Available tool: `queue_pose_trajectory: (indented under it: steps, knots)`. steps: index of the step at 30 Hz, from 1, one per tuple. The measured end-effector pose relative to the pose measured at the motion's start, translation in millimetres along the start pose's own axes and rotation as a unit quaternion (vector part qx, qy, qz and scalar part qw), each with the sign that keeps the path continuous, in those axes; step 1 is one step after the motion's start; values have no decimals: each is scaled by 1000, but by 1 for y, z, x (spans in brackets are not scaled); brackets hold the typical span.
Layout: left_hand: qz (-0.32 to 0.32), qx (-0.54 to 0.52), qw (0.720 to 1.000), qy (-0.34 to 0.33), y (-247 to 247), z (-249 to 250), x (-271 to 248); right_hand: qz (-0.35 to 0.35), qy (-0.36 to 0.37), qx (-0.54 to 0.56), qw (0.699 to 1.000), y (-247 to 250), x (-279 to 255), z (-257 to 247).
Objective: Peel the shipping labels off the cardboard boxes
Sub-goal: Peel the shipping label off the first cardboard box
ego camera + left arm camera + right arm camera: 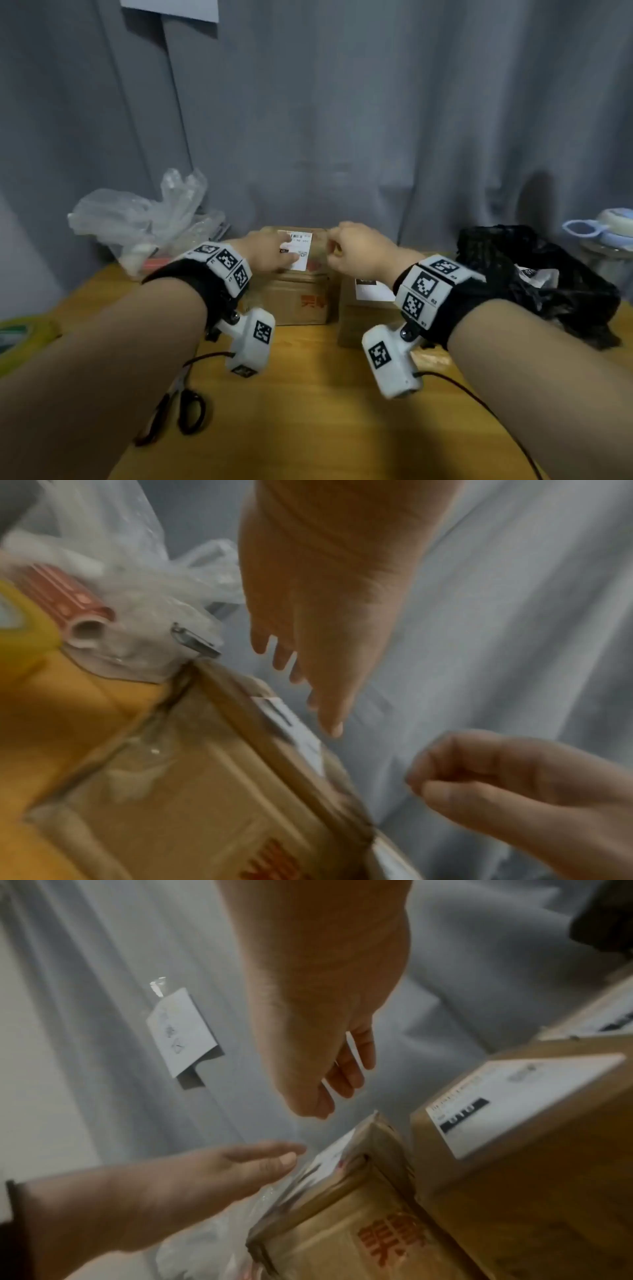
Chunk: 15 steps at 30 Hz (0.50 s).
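Note:
A cardboard box with red print stands at the table's back middle, a white shipping label stuck on its top. My left hand reaches over the label's left part with straight fingers; I cannot tell if they touch it. My right hand hovers at the box's right top edge, its fingers curled with nothing visible in them. A second box with its own label stands just to the right, partly hidden by my right wrist.
A wooden table carries black scissors at the front left and a clear plastic bag at the back left. A black mesh bag lies at the right, with another labelled box there. A grey curtain closes the back.

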State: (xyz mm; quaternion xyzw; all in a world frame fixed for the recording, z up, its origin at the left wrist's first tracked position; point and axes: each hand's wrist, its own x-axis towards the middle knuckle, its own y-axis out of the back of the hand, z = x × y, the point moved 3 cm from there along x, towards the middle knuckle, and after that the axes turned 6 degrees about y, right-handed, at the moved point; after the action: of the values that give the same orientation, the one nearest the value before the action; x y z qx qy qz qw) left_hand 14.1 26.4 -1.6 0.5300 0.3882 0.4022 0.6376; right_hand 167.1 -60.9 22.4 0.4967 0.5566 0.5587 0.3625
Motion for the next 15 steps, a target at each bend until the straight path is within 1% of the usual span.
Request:
queue_pose_trajectory:
  steps: [2, 3, 4, 6, 10, 13, 15]
  knots:
    - [-65, 27, 997, 22, -10, -9, -2, -36, -21, 22, 999, -11, 1, 3]
    - [-82, 39, 995, 28, -15, -13, -4, -56, -26, 26, 998, -17, 2, 5]
    - [-86, 48, 995, 29, -17, -14, -8, -77, -29, 28, 996, -23, -1, 3]
    - [-82, 74, 994, 23, -13, -10, -13, -96, -20, 41, 994, -29, -2, 2]
    - [-65, 138, 988, -17, -2, 0, -36, -103, 18, 61, 993, -37, -16, -5]
    - [-50, 148, 987, -33, 6, 2, -56, -83, 43, 68, 993, -35, -30, -12]
    - [-28, 138, 989, -37, 10, 2, -66, -71, 62, 46, 995, -34, -37, -16]
